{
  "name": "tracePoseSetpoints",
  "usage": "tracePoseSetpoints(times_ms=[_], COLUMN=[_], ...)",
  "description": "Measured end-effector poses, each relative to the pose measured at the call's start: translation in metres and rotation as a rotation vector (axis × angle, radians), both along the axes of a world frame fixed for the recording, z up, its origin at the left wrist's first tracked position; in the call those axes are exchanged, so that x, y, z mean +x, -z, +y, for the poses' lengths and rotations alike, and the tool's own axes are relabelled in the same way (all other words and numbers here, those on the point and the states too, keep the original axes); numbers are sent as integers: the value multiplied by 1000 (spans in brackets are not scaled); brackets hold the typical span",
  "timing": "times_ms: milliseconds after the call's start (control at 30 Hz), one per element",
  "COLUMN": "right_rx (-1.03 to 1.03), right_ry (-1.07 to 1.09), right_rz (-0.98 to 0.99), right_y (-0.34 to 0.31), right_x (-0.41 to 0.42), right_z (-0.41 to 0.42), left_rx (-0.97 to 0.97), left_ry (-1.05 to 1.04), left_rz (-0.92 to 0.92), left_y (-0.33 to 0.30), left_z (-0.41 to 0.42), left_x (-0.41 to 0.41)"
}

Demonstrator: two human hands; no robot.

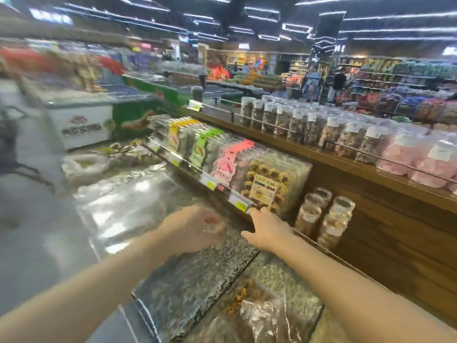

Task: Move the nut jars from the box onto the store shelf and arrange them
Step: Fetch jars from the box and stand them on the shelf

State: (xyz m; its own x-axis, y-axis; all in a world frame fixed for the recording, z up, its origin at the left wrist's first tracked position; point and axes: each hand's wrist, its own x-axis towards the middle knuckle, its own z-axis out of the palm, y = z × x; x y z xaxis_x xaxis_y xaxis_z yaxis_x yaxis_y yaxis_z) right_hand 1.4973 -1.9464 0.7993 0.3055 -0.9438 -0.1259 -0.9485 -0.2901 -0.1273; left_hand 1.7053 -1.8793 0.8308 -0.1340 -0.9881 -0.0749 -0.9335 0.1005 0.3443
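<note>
Several clear jars of nuts (324,219) stand on a low wooden ledge at the middle right, beside the cookie trays. A long row of similar jars (306,122) lines the upper wooden shelf (346,167). My left hand (197,226) hovers blurred over the clear bin lids, fingers spread, holding nothing. My right hand (267,231) reaches forward with straight fingers toward the price rail (212,183), a little left of the low jars. No box is in view.
Clear-lidded bulk bins (188,280) of seeds and nuts lie under my arms. Packaged sweets and cookie trays (274,179) stand on the slanted rack. Pink tubs (425,162) sit at the right on the upper shelf. A freezer chest (84,120) stands at the left.
</note>
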Motion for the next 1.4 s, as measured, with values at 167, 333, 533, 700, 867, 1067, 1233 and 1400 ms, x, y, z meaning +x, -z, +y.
tracePoseSetpoints(times_ms=[167,333,533,700,867,1067,1233,1400], right_rx=[57,72,76,68,91,126,156,171], right_ry=[-308,-587,-901,-1089,-1221,-1372,-1516,-1663], right_rz=[18,-25,18,87,113,126,183,272], right_y=[17,26,33,45,57,80,105,140], right_x=[95,192,288,348,394,428,446,462], right_z=[54,146,278,393,526,683,793,875], left_rx=[17,32,41,24,60,104,107,128], left_ry=[-305,-621,-933,-1111,-1282,-1412,-1519,-1658], left_rz=[-19,73,95,83,125,135,199,271], left_y=[22,25,37,38,57,83,106,145], left_z=[117,251,407,530,664,815,917,992], left_x=[67,116,165,186,199,206,204,195])
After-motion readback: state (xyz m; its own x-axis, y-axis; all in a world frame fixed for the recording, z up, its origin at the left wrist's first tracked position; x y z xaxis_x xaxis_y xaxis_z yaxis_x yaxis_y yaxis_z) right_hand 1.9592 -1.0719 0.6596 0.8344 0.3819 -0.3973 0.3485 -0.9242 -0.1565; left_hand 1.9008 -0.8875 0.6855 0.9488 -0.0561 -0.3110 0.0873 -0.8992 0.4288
